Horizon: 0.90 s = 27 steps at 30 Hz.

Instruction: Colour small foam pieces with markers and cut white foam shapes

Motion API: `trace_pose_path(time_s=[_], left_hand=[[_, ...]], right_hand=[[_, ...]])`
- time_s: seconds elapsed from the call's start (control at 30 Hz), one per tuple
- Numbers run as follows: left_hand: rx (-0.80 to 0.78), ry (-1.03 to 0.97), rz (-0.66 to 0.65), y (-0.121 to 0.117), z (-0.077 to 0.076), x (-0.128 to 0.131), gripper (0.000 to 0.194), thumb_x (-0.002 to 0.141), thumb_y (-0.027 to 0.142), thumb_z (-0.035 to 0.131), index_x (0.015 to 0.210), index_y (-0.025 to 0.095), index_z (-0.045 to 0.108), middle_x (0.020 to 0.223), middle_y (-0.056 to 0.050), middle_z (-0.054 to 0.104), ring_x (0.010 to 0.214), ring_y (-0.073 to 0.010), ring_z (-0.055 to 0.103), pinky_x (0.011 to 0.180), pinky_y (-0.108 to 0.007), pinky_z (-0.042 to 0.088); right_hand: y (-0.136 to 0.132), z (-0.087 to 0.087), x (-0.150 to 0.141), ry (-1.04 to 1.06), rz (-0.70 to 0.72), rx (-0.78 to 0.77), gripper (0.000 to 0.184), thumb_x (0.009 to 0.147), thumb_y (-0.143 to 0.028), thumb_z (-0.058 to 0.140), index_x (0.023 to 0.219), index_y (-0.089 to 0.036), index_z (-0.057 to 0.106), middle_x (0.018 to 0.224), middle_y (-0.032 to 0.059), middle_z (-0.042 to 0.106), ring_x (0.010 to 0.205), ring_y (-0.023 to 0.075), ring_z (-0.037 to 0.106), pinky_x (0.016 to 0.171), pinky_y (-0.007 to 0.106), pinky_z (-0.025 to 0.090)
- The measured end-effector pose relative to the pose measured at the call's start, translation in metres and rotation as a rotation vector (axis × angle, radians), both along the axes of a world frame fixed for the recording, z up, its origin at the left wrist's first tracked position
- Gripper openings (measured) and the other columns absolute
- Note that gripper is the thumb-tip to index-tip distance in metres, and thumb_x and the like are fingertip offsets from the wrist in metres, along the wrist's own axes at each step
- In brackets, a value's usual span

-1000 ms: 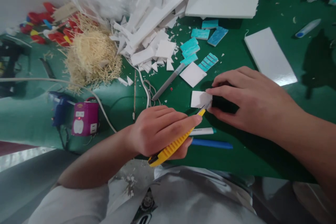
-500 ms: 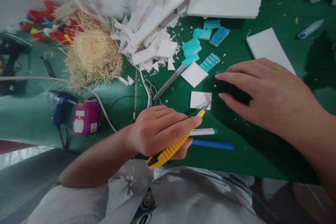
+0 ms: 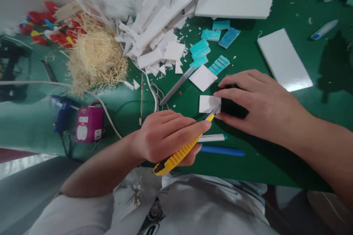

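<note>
My left hand (image 3: 171, 137) is wrapped round a yellow utility knife (image 3: 179, 154). Its extended blade lies over the right part of a small white foam piece (image 3: 205, 103) on the green table. My right hand (image 3: 256, 102) reaches in from the right, thumb and fingers at the lower and upper edges of that piece's right end, holding it. Just above lies a white foam square (image 3: 203, 78), touching the end of a grey pen-like stick (image 3: 176, 87). Nearer me are a white marker (image 3: 212, 138) and a blue pen (image 3: 223, 151).
Blue-painted foam pieces (image 3: 200, 49) and a heap of white foam scraps (image 3: 157, 44) lie farther back. A foam slab (image 3: 285, 58) is at right. On the left are a straw bundle (image 3: 96, 58), a glue gun (image 3: 62, 112), a purple power adapter (image 3: 89, 125) and cables.
My right hand has moved left and its fingertips have come to the edges of the small foam piece. My left hand and the knife have hardly moved.
</note>
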State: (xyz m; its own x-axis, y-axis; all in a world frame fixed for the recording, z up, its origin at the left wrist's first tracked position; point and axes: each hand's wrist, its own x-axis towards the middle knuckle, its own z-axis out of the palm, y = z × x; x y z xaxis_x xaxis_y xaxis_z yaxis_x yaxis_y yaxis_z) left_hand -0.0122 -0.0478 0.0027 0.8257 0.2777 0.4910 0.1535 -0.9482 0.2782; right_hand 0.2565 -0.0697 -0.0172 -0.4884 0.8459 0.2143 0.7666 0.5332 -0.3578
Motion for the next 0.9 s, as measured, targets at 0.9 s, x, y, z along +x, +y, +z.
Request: trace_pose_path(time_s=[0.9], left_hand=[[-0.061,-0.002,0.035,-0.0047,-0.0001,-0.0004,0.033,0.097,0.023,0.057,0.124,0.006,0.064,0.097,-0.011,0.082,0.073,-0.0175,0.078,0.061,-0.029,0.064]], right_hand=[[0.0017,-0.006,0.0052,-0.019,0.057,0.082,0.028,0.1,-0.039,0.06,0.111,-0.022,0.078,0.12,0.0135,0.076,0.111,0.0324,0.071,0.084,0.047,0.061]])
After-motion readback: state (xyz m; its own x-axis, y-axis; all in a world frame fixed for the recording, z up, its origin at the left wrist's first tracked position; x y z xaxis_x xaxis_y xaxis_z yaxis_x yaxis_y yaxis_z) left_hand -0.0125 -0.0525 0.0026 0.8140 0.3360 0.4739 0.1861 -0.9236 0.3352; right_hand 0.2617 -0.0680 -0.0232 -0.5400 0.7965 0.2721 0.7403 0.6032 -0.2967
